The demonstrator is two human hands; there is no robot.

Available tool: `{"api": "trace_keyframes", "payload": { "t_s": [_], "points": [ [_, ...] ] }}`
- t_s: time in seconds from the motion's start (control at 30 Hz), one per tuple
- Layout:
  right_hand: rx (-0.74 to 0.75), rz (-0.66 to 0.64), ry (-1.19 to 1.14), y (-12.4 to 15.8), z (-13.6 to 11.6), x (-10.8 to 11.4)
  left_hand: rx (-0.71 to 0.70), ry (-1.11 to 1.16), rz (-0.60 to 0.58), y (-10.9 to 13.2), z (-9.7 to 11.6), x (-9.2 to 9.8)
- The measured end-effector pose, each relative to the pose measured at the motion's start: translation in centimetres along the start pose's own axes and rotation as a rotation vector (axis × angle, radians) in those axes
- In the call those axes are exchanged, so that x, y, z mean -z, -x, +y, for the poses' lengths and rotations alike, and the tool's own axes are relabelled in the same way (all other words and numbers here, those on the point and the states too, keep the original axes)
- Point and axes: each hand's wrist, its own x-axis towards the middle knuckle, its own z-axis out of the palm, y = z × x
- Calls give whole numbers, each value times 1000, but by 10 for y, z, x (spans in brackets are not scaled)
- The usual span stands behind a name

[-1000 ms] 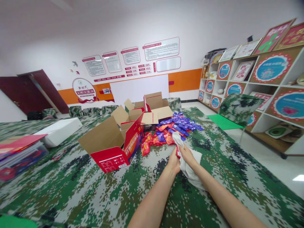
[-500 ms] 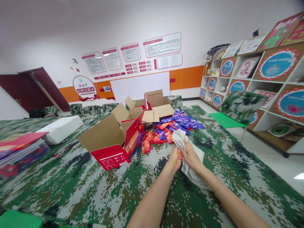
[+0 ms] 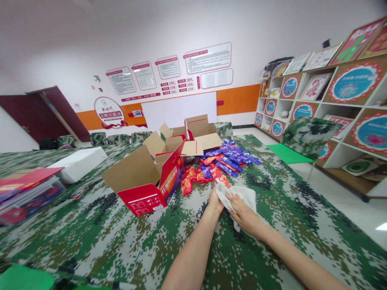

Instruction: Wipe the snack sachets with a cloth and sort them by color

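Both my hands meet over a white cloth [image 3: 245, 195] on the camouflage-covered table [image 3: 121, 241]. My right hand [image 3: 243, 211] lies across the cloth with its fingers gripping it. My left hand [image 3: 215, 201] is closed on the cloth's left edge, where a small red packet seems tucked into the folds; it is mostly hidden. Just beyond the hands lies a heap of red packets [image 3: 196, 177] and purple packets [image 3: 232, 155]. An open red-and-brown cardboard box [image 3: 145, 183] lies on its side to the left.
A second open cardboard box [image 3: 198, 133] stands behind the heap. A white foam box [image 3: 78, 163] and stacked folders [image 3: 24, 191] sit at the left. A camouflage-covered chair [image 3: 308, 135] and a display shelf [image 3: 341, 104] are on the right. A dark red door [image 3: 36, 117] is at far left.
The cloth, held upright a second ago, has been lowered and spread flatter on the table. My right hand now lies over it and my left hand has shifted to its left edge.
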Motion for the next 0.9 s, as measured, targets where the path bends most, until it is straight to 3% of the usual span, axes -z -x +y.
{"api": "trace_keyframes", "payload": {
  "t_s": [0.07,0.1,0.2,0.3,0.4,0.57,0.73,0.9],
  "points": [
    [-31,-14,-2,8,1,0,-108,-160,24,-8,7,8],
    [-64,-6,-1,12,2,-2,-219,-298,96,-11,14,12],
    [-170,33,0,17,6,-8,-575,-831,457,-17,46,26],
    [-214,46,-27,19,8,-14,-675,-1009,588,-15,81,41],
    [-253,72,-98,18,9,-15,-791,-1292,702,-8,101,53],
    [-396,159,-306,7,8,0,-845,-1681,808,-1,103,58],
    [-626,285,-542,-13,11,25,-909,-1863,856,3,102,51],
    [-773,443,-701,-16,16,24,-1012,-1926,950,16,100,35]
  ]
}}
